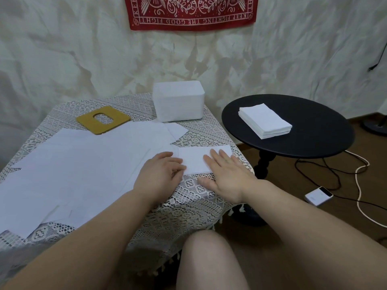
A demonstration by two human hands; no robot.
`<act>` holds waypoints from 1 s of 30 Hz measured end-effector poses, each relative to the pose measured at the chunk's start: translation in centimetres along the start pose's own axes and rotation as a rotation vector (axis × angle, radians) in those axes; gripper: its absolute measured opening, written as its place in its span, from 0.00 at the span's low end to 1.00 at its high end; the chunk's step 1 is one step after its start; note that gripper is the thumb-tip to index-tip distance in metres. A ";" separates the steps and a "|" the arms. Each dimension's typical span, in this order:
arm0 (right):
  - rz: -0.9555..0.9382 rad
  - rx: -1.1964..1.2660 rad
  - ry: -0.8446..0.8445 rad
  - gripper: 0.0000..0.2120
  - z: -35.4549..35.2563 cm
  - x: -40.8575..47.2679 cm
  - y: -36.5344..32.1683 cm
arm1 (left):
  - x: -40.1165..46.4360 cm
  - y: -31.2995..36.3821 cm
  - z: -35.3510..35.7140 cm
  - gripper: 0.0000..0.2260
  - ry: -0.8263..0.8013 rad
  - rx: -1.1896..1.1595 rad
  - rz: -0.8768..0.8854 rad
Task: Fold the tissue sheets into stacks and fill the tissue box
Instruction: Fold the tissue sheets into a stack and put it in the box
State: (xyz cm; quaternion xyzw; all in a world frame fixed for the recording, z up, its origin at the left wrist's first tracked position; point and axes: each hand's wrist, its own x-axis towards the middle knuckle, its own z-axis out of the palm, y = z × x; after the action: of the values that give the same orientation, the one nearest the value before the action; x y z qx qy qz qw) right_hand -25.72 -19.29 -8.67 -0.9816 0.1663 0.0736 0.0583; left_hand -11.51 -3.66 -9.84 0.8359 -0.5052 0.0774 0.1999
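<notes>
Centrally in the head view, the right hand point(224, 174) lies flat, fingers straight, on a folded tissue point(193, 162) on the tabletop point(188, 197); the left hand point(161, 174) curls at its left edge, grip unclear. The tissue box point(178, 101) stands upper centre.

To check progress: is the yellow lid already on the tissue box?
No, the yellow lid lies flat on the tablecloth, apart from the white tissue box.

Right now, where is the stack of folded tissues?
In the head view, the stack of folded tissues lies on the round black table, right of the lace-covered table.
</notes>
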 end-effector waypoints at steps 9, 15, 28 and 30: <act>0.009 0.021 -0.003 0.37 -0.1 -0.3 -0.1 | 2.3 3.9 -0.6 0.23 -0.429 0.116 0.078; 0.089 0.013 -0.002 0.39 0.0 -0.4 0.9 | 0.5 2.1 -1.0 0.27 -0.502 0.228 0.060; -0.025 0.082 0.176 0.33 -0.8 0.1 -2.9 | -2.4 -2.8 -3.6 0.27 -0.127 0.261 -0.256; -0.082 0.138 0.213 0.31 -1.0 0.9 -5.0 | -3.1 -4.1 -4.8 0.28 -0.087 0.250 -0.379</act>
State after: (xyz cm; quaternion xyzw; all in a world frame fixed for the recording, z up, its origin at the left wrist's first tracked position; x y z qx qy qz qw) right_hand -23.08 -14.99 -7.34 -0.9835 0.1359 -0.0449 0.1106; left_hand -9.03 2.49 -7.55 0.9367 -0.3337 0.0644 0.0839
